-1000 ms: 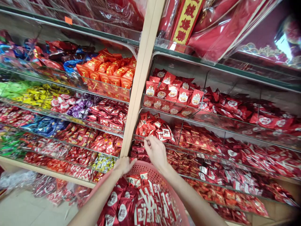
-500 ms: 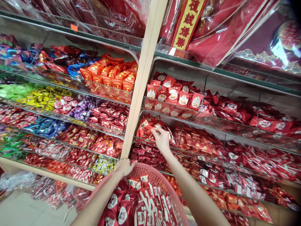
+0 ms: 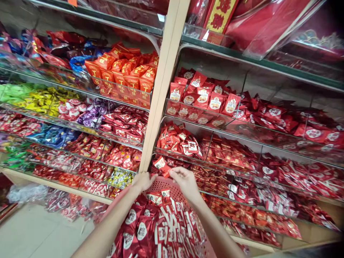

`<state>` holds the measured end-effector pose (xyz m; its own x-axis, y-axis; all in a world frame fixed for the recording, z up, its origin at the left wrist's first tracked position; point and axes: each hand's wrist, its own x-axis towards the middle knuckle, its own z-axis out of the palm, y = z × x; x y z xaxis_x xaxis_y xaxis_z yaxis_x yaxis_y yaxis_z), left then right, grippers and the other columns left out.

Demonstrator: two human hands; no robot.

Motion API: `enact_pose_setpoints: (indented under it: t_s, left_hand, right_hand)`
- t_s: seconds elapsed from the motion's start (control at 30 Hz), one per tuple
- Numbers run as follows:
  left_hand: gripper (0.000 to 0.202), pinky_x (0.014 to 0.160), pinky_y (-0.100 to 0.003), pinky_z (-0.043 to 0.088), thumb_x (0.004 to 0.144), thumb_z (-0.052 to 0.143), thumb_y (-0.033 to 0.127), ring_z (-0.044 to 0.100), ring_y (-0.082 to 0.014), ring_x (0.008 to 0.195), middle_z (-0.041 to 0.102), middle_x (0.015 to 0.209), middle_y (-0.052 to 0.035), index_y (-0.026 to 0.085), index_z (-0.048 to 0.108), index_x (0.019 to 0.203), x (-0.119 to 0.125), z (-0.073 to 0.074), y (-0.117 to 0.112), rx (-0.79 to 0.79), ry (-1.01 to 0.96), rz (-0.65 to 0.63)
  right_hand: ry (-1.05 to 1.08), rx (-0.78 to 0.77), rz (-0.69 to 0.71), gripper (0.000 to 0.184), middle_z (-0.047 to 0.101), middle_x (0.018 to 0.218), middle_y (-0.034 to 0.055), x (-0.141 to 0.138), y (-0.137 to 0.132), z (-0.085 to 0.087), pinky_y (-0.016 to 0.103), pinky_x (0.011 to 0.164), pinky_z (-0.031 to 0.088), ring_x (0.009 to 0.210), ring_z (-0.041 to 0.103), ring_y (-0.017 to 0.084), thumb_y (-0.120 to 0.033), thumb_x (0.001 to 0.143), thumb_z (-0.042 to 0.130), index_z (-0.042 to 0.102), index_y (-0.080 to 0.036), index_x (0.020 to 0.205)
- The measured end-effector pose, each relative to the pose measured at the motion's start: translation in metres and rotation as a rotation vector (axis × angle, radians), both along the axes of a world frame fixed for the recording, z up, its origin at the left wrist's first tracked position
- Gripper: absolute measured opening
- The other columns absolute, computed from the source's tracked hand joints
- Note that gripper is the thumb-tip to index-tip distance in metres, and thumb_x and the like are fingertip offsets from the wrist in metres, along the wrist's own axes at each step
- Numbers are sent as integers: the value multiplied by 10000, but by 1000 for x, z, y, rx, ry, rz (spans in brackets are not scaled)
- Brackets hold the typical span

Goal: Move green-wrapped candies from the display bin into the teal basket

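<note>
A: Right hand [image 3: 185,180]?
B: Grip pinching a red-and-white packet [image 3: 160,163] by one end, near the pink basket's far rim [image 3: 161,183]. Arm stretched forward.
A: Left hand [image 3: 143,181]?
B: Over the rim, thumb extended; fingers hidden, closure can't be told.

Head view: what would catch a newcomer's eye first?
Probably the pink perforated basket of red packets at bottom centre, with the left hand on its rim. Next, the small red-and-white packet pinched in the right hand, near the far rim. Then the bright orange packets left of the pale wooden post.
</note>
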<state>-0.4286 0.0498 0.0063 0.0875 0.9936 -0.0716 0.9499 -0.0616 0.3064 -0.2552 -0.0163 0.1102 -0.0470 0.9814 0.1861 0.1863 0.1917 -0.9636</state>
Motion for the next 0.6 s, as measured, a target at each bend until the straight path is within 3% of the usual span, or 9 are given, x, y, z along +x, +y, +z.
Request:
enact_pose_setpoints:
  t_s: [0.2,0.3,0.47,0.6]
  left_hand:
    - [776,713,-381,482,811,114,680,647,-302,844,692,874,-166,162,691,809,0,0,-1,-14,-7,-16]
    - [792,720,-384,479,798,113,701,647,-303,847,694,868,-165,167,697,806,0,2,-2,-8,-14,-23]
    - [838,778,-381,464,817,67,672,636,-300,912,686,914,-193,128,704,855,0,5,-2,-45,-37,-1]
    - [892,779,-399,465,802,17,685,630,-319,924,682,928,-197,125,709,855,1,8,-3,-52,-52,6]
  right_hand:
    - [-30,-137,-73,281,513,487,-28,-1,-12,-81,215,460,327,449,409,84,-425,663,627,594,-155,593]
    - [-25,-216,-76,281,507,478,-35,-5,-14,-110,218,453,327,424,411,82,-423,641,627,563,-162,561]
    - [6,-300,-68,275,459,418,-60,-16,-14,-128,211,423,283,375,398,71,-412,616,631,533,-170,530]
    - [116,-358,-72,236,520,458,-45,-28,-9,-134,205,435,307,397,449,74,-382,595,647,564,-164,563]
